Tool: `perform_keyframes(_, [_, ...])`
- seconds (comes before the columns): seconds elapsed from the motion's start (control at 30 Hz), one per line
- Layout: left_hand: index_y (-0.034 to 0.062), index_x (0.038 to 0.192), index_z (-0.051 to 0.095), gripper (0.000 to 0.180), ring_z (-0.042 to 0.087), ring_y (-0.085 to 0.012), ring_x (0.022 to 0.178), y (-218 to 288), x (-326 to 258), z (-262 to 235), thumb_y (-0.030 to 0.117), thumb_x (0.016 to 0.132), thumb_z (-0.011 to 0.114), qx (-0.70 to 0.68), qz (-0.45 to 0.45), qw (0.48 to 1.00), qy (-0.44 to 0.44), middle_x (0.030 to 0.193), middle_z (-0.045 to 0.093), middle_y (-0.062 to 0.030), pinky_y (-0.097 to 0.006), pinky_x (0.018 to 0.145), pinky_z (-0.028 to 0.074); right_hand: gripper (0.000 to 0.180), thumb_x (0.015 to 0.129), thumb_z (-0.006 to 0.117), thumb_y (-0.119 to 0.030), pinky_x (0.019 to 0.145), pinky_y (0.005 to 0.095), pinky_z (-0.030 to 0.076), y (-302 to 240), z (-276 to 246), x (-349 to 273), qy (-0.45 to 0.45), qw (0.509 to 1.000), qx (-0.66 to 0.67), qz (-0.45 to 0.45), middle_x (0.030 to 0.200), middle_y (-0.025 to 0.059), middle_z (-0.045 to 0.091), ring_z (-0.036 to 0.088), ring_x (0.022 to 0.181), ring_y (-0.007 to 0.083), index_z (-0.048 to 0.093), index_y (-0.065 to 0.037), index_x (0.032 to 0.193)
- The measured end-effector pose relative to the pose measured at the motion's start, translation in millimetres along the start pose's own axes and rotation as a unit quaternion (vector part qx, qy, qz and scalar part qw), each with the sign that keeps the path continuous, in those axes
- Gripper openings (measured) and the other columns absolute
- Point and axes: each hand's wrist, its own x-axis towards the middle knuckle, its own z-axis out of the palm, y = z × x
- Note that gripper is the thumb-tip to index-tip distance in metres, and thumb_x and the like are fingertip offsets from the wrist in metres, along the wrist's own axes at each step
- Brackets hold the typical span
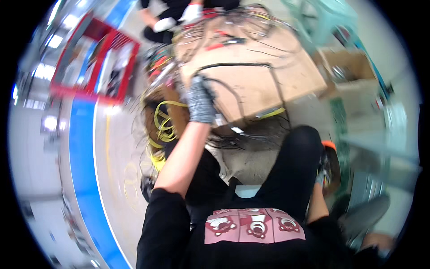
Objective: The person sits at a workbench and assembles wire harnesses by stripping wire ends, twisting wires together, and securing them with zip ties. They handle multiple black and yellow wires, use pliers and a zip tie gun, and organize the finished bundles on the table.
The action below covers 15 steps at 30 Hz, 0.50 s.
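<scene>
Fingers of gloved left hand (200, 104) closed on black cable (233, 65) at board (286, 76) edge, mid-pull; right hand (323, 175) grip unclear; next, probably freeing 1 strand.

Count, placed relative to the cardboard sheet (251, 67):
- 1 cardboard sheet, on the counter.
- 1 grey-gloved left hand (200, 102) at its near-left edge, gripping black cable (233, 65).
- 1 right hand (323, 175), below its right corner, beside the knee; grip unclear.
- 2 white-gloved hands (179, 19) of another person at its far edge.
- 1 yellow cable bundle (162, 126) just left of it.
- 1 red frame (96, 60) well left.
- 1 open cardboard box (347, 67) just right.
- Loose black wires on it: too tangled to count.
</scene>
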Motion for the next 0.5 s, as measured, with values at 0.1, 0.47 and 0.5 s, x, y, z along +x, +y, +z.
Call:
perform_keyframes(0.1, [0.0122,0.103,0.057,0.024,0.050,-0.0058,0.075,-24.6,-13.4,-7.0,0.031,0.096,0.044,-0.085,0.018,0.996,-0.033,0.083,0.054,0.0021,-0.021,0.068,0.046,0.059,0.081,0.063,-0.018,0.095,0.0307,0.040,-26.4,-26.2,9.5,-0.032,0.995,0.046,-0.088,0.124,0.0134,0.052,0.051,0.108,0.0236,0.040,0.003,0.131])
perform_keyframes(0.47, [-0.0019,0.118,0.049,0.037,0.053,-0.0221,0.093,-106.9,-31.1,37.1,0.024,0.091,0.046,0.005,0.141,0.981,0.131,0.105,0.057,-0.0139,-0.032,0.085,0.042,0.041,0.092,0.042,-0.015,0.097,0.0335,0.037,-460.5,-251.8,-270.3,-0.142,0.644,0.100,-0.745,0.131,0.0129,0.047,0.046,0.117,0.0221,0.044,0.003,0.129])
perform_keyframes(0.5, [-0.0017,0.118,0.049,0.037,0.053,-0.0218,0.093,-102.3,-35.0,36.4,0.023,0.091,0.046,-0.017,0.108,0.983,0.150,0.104,0.056,-0.0136,-0.031,0.084,0.042,0.045,0.087,0.049,-0.012,0.090,0.0346,0.045,-473.8,-237.3,-330.7,-0.309,0.490,0.080,-0.811,0.128,0.0125,0.050,0.049,0.113,0.0205,0.044,0.002,0.129])
